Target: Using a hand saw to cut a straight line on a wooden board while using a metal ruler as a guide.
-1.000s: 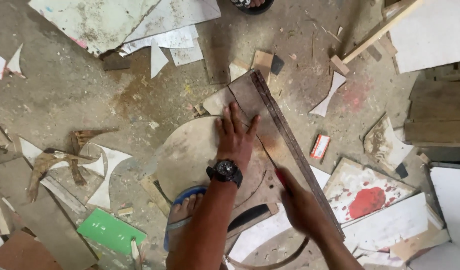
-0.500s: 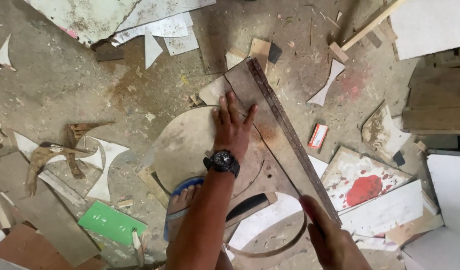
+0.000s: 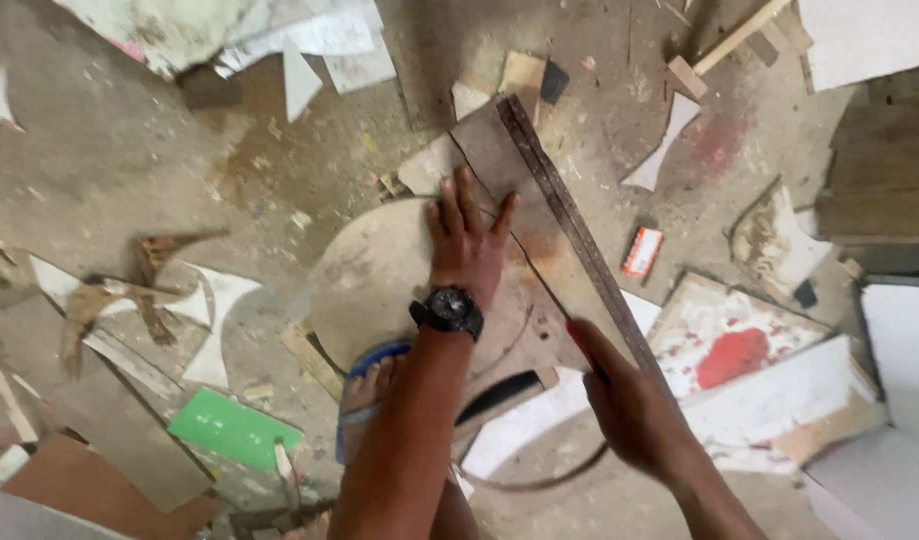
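Left hand lies open-palmed on the brown plywood sheet on the floor, while right hand, its grip closed, steadies the long rusty metal straightedge across it.

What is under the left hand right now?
The left hand lies flat on a brown board, where it overlaps a round wooden disc. The board's surface beneath the palm is covered, so any marks there cannot be seen.
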